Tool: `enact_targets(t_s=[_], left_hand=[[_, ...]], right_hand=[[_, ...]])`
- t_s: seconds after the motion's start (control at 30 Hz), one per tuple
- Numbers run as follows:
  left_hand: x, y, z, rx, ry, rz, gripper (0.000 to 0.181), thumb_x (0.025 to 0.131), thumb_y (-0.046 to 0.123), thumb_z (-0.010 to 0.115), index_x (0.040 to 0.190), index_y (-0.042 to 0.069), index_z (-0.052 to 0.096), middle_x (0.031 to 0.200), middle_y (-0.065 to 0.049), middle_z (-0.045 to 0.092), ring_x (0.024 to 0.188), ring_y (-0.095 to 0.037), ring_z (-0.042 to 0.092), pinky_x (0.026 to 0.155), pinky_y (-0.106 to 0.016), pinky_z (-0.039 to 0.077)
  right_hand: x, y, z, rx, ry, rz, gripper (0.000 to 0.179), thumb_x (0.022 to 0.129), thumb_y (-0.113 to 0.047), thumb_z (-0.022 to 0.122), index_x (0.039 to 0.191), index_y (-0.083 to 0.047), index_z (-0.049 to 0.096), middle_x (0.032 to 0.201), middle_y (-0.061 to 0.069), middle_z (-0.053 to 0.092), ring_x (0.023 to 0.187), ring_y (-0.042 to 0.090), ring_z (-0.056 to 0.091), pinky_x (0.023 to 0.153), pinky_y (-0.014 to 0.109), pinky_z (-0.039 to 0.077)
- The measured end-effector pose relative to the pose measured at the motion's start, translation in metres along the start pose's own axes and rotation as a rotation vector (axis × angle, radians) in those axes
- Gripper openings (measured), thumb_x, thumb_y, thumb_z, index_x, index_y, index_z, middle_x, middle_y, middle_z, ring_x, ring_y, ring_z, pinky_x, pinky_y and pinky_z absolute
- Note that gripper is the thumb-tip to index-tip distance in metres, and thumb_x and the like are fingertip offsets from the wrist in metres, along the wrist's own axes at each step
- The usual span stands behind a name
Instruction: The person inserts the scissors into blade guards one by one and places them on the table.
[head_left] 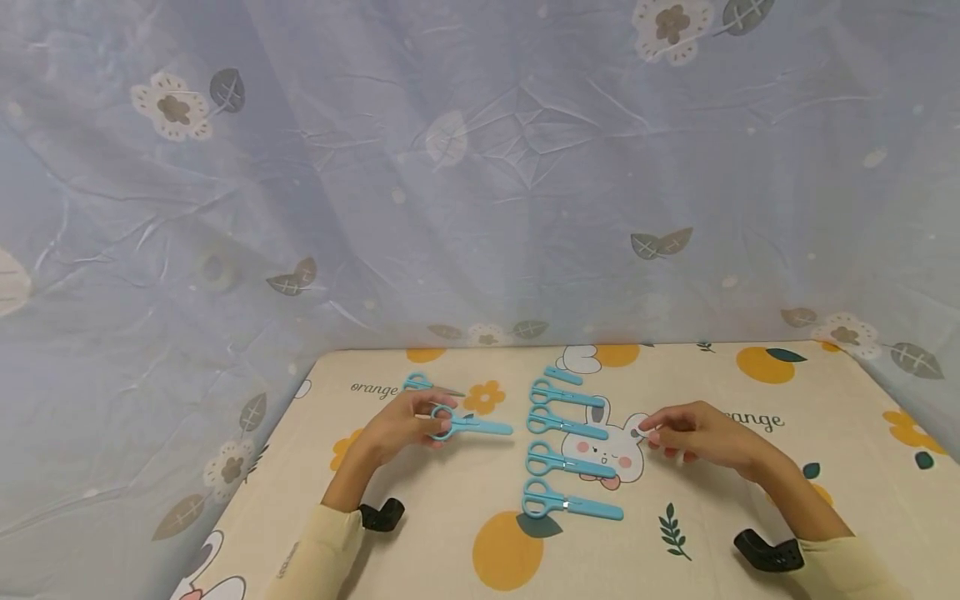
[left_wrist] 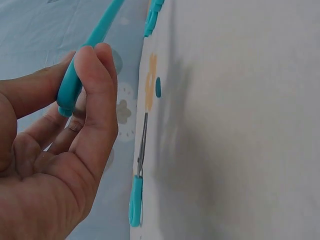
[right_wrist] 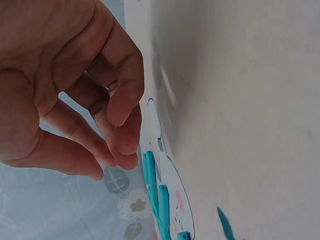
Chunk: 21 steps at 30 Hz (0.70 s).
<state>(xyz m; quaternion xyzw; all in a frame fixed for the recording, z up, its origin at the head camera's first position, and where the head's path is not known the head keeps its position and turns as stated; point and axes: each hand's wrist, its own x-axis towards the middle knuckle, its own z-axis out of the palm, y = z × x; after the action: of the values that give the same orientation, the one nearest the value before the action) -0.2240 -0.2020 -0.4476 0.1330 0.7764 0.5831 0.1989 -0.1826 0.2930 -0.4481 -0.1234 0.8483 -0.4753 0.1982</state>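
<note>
My left hand (head_left: 405, 425) pinches light-blue scissors (head_left: 483, 427) by the finger loops, between thumb and fingers. A blue cover sheathes their blades, which point right, and they are held above the table. Just behind this hand lies another pair of blue-handled scissors (left_wrist: 136, 200) with bare metal blades. To the right, several covered blue scissors (head_left: 592, 507) lie in a column, loops to the left. A loose blue blade cover (head_left: 564, 376) lies at the column's far end. My right hand (head_left: 697, 433) hovers right of the column, fingers loosely bent, holding nothing.
A cream cloth with oranges, flowers and a rabbit print covers the table (head_left: 615, 558). A grey-blue patterned curtain (head_left: 480, 250) hangs behind and at the sides. A black wrist device (head_left: 768, 552) is on the right arm, and a similar one (head_left: 382, 515) on the left.
</note>
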Motion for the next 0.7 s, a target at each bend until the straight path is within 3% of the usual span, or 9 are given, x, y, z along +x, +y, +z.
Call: enact_targets(t_s=[0.23, 0.7], left_hand=[[-0.0055, -0.0051, -0.0026, 0.019, 0.009, -0.026, 0.041, 0.101, 0.000, 0.068, 0.140, -0.010, 0.059, 0.115, -0.015, 0.064, 0.087, -0.020, 0.074, 0.076, -0.033, 0.068], [-0.0053, -0.0103, -0.0033, 0.013, -0.031, -0.045, 0.037, 0.101, -0.003, 0.067, 0.135, -0.013, 0.059, 0.100, -0.008, 0.064, 0.084, -0.018, 0.071, 0.074, -0.031, 0.067]], right_hand=[[-0.0039, 0.0038, -0.0033, -0.005, 0.001, 0.015, 0.040, 0.105, -0.022, 0.069, 0.137, 0.002, 0.068, 0.111, 0.011, 0.074, 0.089, 0.018, 0.063, 0.071, 0.025, 0.056], [-0.0063, 0.0057, -0.0078, -0.005, -0.031, 0.009, 0.039, 0.108, -0.019, 0.065, 0.138, 0.005, 0.065, 0.105, 0.010, 0.071, 0.087, 0.017, 0.062, 0.070, 0.026, 0.055]])
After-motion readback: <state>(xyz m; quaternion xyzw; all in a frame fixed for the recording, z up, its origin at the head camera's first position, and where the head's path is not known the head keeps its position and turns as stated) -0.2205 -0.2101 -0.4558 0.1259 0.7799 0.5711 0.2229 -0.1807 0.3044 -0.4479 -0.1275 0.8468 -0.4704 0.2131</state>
